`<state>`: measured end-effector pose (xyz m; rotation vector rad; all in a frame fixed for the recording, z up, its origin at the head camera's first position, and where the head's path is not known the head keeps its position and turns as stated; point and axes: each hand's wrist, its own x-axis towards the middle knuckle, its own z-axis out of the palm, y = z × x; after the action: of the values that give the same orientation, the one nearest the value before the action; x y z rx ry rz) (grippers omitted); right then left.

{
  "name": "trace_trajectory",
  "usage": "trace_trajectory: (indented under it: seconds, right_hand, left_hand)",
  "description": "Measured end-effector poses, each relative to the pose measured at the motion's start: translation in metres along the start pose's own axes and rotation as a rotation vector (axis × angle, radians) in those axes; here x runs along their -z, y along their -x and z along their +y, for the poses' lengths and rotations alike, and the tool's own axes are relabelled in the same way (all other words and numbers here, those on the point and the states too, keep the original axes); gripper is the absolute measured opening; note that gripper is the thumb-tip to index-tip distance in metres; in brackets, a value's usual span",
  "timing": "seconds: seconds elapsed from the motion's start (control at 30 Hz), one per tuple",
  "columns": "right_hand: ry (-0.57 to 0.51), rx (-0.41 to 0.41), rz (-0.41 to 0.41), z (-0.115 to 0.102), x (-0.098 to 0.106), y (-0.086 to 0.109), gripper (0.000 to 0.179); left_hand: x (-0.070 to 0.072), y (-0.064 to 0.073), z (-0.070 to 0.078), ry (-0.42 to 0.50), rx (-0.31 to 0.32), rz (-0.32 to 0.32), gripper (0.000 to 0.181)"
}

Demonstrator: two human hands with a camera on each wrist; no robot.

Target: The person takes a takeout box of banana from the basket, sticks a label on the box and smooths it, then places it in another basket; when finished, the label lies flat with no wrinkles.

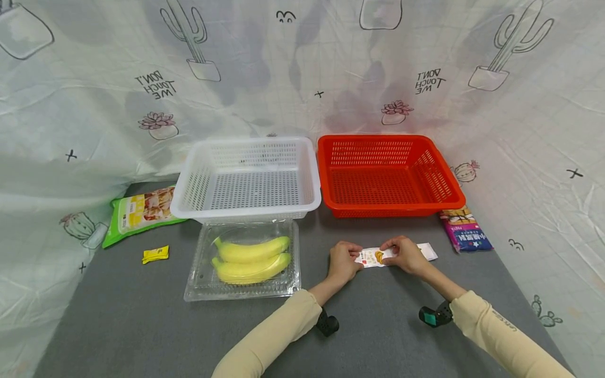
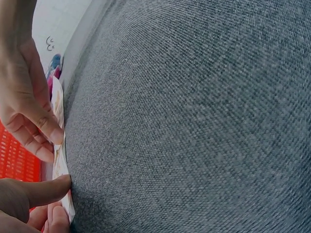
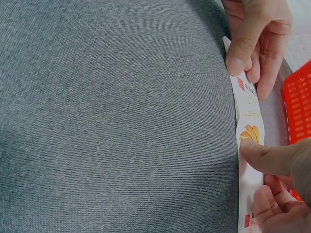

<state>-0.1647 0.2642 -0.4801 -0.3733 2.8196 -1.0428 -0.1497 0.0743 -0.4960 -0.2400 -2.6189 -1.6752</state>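
A long, flat white packet [image 1: 369, 258] with red lettering and a yellow-orange picture lies across the grey tabletop, in front of the red basket. My left hand [image 1: 343, 261] pinches its left end between thumb and fingers. Farther along, my right hand [image 1: 407, 256] pinches the middle, and the packet's right end sticks out beyond it. In the right wrist view the thumb presses beside the picture on the packet [image 3: 249, 104], with the fingers at the far edge. The left wrist view shows the packet [image 2: 59, 160] nearly edge-on, low over the table.
A white basket [image 1: 246, 214] and a red basket [image 1: 392, 206] stand side by side at the back. Two bananas [image 1: 252, 260] lie with a clear plastic box [image 1: 196, 286]. A green bag [image 1: 142, 212] and small yellow packet [image 1: 155, 254] are left; a purple pasta bag [image 1: 467, 233] is right.
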Motion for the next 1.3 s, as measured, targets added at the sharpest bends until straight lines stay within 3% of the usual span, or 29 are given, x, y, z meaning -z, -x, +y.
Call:
trace_trajectory:
  seconds: [0.43,0.77,0.97,1.3]
  right_hand:
    - [0.066,0.022,0.017,-0.007,-0.002,0.001,0.022]
    - [-0.043,0.036,0.112,-0.010,-0.008,0.009,0.028]
    - [-0.137,0.011,0.102,-0.006,-0.008,0.011,0.019]
    - [-0.093,0.031,0.074,-0.009,-0.008,0.010,0.010]
  left_hand:
    - [0.002,0.001,0.001,-0.011,0.002,-0.002,0.036]
    - [-0.001,0.000,-0.001,0.015,0.014,-0.008,0.035]
    - [0.000,0.000,0.002,0.002,0.011,-0.005,0.036]
    - [0.001,0.002,0.003,-0.002,0.001,-0.001,0.035]
